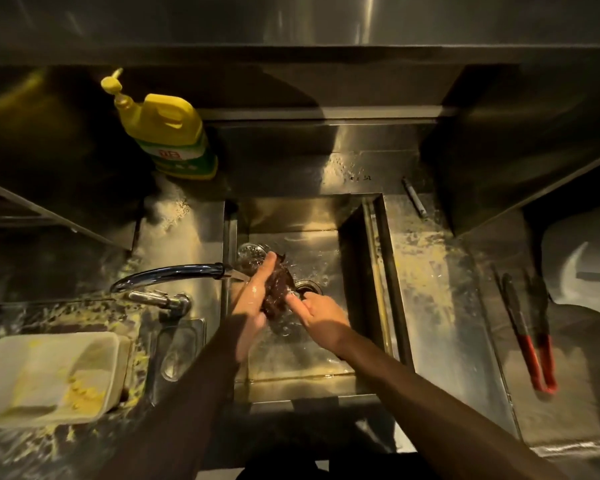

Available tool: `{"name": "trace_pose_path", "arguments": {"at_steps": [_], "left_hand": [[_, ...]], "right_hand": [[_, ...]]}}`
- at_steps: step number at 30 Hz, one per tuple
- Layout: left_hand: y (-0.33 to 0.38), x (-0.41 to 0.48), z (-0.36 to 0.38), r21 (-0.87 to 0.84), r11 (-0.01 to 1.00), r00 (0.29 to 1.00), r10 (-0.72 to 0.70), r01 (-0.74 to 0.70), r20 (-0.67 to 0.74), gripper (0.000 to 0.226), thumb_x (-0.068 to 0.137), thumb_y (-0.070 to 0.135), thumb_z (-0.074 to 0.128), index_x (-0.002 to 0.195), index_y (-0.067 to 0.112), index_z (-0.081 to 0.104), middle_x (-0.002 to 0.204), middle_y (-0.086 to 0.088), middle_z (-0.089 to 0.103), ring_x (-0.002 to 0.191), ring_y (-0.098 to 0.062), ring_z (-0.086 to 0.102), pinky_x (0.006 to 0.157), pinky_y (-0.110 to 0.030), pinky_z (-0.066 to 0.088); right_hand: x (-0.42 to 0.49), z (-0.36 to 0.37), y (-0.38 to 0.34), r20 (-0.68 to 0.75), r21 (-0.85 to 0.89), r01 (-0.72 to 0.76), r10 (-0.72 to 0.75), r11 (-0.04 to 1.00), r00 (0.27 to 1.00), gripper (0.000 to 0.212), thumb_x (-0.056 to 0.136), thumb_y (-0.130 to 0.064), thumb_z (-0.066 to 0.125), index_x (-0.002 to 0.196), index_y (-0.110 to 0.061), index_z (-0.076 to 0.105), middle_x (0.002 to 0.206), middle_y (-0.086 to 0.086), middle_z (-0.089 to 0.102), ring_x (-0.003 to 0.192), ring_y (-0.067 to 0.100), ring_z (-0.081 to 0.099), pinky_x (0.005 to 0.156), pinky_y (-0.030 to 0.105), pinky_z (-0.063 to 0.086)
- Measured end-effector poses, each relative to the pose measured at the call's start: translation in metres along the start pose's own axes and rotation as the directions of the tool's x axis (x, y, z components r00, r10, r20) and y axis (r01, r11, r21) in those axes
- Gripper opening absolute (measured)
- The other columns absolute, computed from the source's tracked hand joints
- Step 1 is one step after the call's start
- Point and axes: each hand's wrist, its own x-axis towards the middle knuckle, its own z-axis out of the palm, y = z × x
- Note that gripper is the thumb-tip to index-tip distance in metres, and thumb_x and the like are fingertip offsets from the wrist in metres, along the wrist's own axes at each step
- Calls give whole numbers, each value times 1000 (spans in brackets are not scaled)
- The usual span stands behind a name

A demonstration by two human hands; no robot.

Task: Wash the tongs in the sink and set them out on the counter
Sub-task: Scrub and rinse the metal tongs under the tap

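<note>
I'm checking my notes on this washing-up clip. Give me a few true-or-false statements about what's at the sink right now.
1. Water is running from the tap. True.
2. The tongs are in the sink. False: they lie on the counter, right of the sink.
3. The left hand and the right hand are both on a dark sponge over the sink. True.
4. The soap bottle is red. False: it is yellow and stands behind the sink to the left.
5. The white tray sits right of the sink. False: it sits to the left.
</note>
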Motion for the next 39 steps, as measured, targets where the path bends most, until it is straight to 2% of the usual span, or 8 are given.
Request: {"name": "trace_pose_path", "arguments": {"at_steps": [6,9,14,21,25,30,33,39], "left_hand": [[23,14,-38,340,928,988,147,-155,49,33,79,38,81,71,14,60,57,-5,57,36,-14,49,36,-20,38],[19,7,-36,481,830,959,260,-283,116,26,80,28,82,82,7,66,61,-9,61,42,-18,54,39,-24,43],[15,6,-23,30,975,952,221,-219,-212,28,79,29,83,92,9,70,81,-5,76,67,-19,71,57,-28,59],[9,10,-52,620,679,904,409,-394,128,23,78,40,82,88,21,71,82,6,74,76,-8,73,62,-16,54],[2,12,-41,237,939,928,302,-250,-217,37,77,49,79,93,20,64,102,-5,72,92,-22,70,87,-36,56],[14,1,-44,502,805,920,390,-318,-44,38,90,43,69,97,6,67,87,-5,71,79,-21,67,74,-31,54],[20,16,-56,109,966,932,257,-237,-257,25,99,25,58,118,8,59,118,-13,68,103,-27,66,84,-33,53],[9,7,-42,-363,931,1000,-19,18,2,45,103,39,35,116,6,63,106,-20,71,103,-34,62,98,-51,46]], "right_hand": [[7,-41,24,141,-477,209,-160,854,977,78,92,-77,23,67,-17,66,103,5,66,92,23,65,82,37,50],[13,-48,20,127,-554,199,-154,808,980,79,91,-78,25,70,-17,69,85,0,62,77,20,62,68,33,44],[-4,-1,10,78,-171,42,-29,984,997,63,94,-73,35,59,-23,49,73,0,55,69,19,56,73,40,50],[-11,-23,26,141,-403,133,-82,905,987,69,95,-72,32,76,-17,69,83,1,60,73,15,57,66,31,40],[0,-23,14,101,-430,153,-121,890,988,74,93,-75,30,71,-15,66,78,4,63,71,20,60,63,32,37],[-12,-45,35,152,-525,202,-142,827,978,69,93,-74,29,79,-24,74,108,0,69,103,17,64,88,33,49],[-25,-56,44,65,-436,128,-111,891,992,66,93,-71,30,73,-23,72,118,1,67,107,12,62,92,29,45],[-41,-14,25,35,-229,130,-125,965,991,67,94,-70,28,76,-27,76,115,0,60,102,10,61,90,27,44]]}}
